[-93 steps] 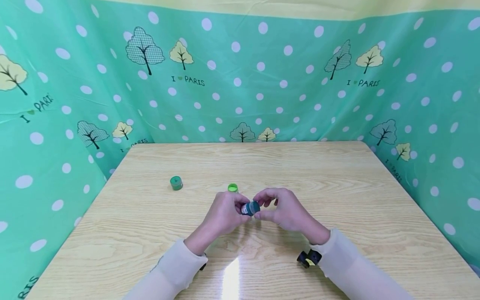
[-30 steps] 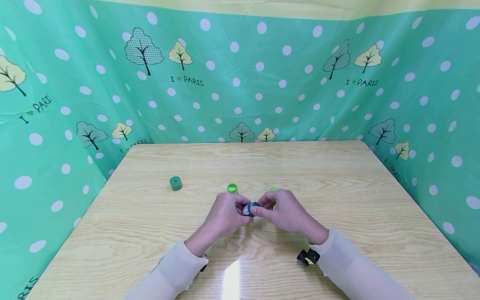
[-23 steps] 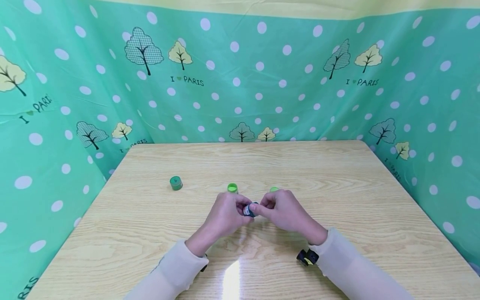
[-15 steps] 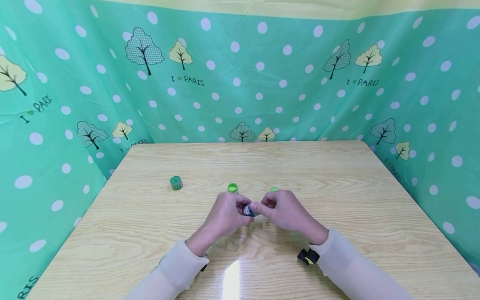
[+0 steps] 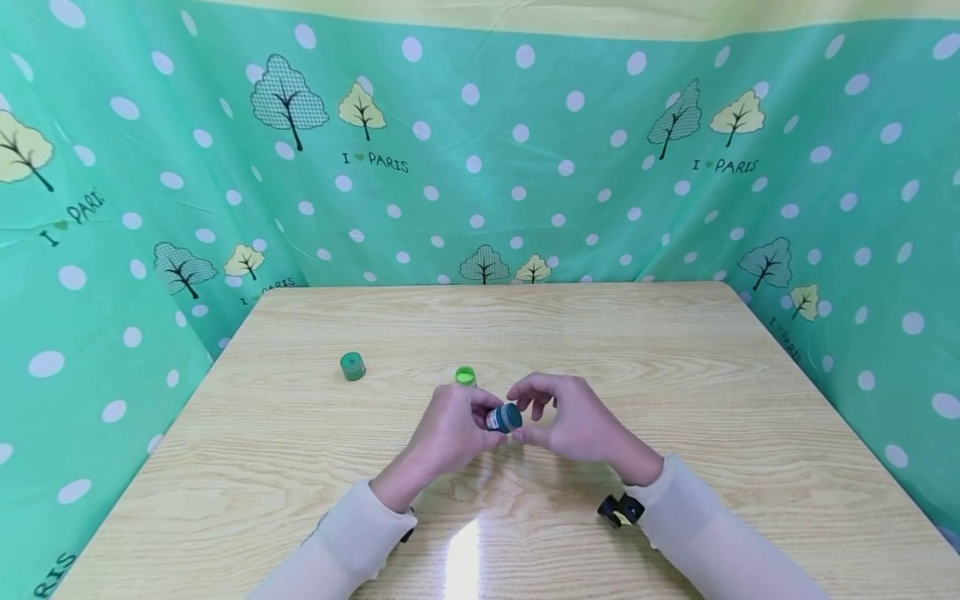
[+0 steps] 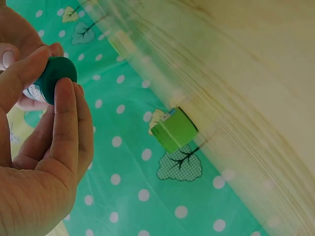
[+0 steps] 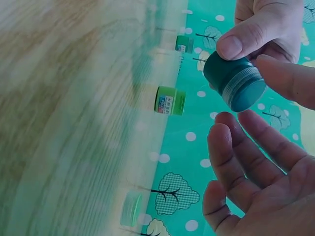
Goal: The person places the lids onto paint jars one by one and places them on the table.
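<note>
My left hand (image 5: 450, 425) grips a small dark teal paint jar (image 5: 504, 417) over the middle of the table. The jar lies tilted on its side, its ridged clear cap (image 7: 243, 88) facing my right hand (image 5: 566, 417). In the right wrist view, my right fingers (image 7: 251, 152) are spread below the cap and the thumb is close beside it. Just beyond my left hand stands a bright green jar (image 5: 466, 377) with a label (image 7: 166, 103). A light green lid (image 7: 131, 209) lies on the table, hidden behind my right hand in the head view.
A darker green jar (image 5: 352, 366) stands on the wooden table (image 5: 300, 467) to the left. Behind and along the sides hangs a green dotted curtain (image 5: 517, 192). Dark wrist cameras (image 5: 621, 510) sit under the pale sleeves.
Half a second ago my right fingers and thumb pinched the cap; they have now spread away from it. The light green lid has become covered in the head view. My left hand keeps its grip.
</note>
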Available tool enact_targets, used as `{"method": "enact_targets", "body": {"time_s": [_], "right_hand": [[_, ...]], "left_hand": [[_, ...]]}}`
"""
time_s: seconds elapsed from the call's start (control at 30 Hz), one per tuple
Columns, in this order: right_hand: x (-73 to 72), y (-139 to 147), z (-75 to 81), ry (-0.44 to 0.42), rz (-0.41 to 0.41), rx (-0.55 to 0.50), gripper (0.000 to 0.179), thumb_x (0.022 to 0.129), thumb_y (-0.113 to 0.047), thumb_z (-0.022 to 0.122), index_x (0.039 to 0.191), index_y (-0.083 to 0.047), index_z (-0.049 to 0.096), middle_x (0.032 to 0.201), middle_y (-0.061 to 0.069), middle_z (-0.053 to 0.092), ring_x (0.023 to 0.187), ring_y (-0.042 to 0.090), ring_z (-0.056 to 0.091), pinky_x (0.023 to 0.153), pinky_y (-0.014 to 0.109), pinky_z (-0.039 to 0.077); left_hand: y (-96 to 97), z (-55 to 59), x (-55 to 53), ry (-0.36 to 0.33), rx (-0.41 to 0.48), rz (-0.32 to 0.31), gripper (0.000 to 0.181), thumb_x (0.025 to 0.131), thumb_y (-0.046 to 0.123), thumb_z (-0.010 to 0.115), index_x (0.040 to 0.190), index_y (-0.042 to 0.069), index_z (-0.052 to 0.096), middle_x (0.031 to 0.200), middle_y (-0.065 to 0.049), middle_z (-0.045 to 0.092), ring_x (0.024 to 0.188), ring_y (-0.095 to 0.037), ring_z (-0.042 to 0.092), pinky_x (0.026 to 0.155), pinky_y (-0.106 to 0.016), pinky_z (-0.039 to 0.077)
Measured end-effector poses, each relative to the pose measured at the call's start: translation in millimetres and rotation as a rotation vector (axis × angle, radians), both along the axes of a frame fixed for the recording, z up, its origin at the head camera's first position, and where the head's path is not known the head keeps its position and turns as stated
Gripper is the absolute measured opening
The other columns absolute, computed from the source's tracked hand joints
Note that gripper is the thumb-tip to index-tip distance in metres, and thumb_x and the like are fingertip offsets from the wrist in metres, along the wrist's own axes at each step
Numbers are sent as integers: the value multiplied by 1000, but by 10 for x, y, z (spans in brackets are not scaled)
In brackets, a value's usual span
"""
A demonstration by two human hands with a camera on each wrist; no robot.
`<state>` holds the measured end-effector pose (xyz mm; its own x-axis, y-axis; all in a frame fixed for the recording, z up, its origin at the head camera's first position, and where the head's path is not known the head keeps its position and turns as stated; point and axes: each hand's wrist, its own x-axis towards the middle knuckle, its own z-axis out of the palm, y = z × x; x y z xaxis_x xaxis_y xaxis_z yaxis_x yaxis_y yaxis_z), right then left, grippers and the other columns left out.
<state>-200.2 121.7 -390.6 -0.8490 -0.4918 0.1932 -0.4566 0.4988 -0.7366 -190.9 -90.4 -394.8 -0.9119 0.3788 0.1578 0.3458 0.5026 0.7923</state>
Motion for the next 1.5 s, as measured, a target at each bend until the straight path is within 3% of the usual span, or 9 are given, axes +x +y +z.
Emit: {"method": "enact_targets", "body": {"time_s": [0.33,0.67,0.93,1.2,1.5], "right_hand": [[15,-18,-3,13,-8,13,28,81,-12,88,105,-16,74,94,-9,70,82,18,62,73,41,52],[14,-34,-26,-25,-30,31,17,85,-25,86,92,-16,75,78,-9,65,75,14,60,65,27,52],[22,-39,-55,-44,-72,51,22,91,-37,80,83,-17,73,76,-8,65,68,13,60,59,28,52],[27,-51,-70,-26,-101,91,40,95,-48,72,74,-14,74,61,-9,59,54,9,49,49,25,42],[34,-33,-26,-6,-134,100,41,93,-53,71,74,-17,72,63,-9,59,58,10,52,52,27,45]], "left_hand": [[12,-19,-1,34,-1,-12,22,74,-4,88,94,3,79,84,-4,76,69,-5,67,62,-19,57],[18,-19,14,28,5,-9,21,74,-3,88,93,1,78,84,-6,76,68,-6,67,62,-19,57],[20,-32,13,55,-12,-6,20,75,-3,87,92,3,79,82,-2,75,68,-5,66,62,-19,56],[26,-37,12,37,-8,-7,19,76,-2,88,92,4,79,81,-1,75,71,-5,68,64,-19,57],[28,-38,9,33,-20,-1,21,76,0,88,93,5,79,83,-1,75,72,-5,69,64,-19,56]]}}
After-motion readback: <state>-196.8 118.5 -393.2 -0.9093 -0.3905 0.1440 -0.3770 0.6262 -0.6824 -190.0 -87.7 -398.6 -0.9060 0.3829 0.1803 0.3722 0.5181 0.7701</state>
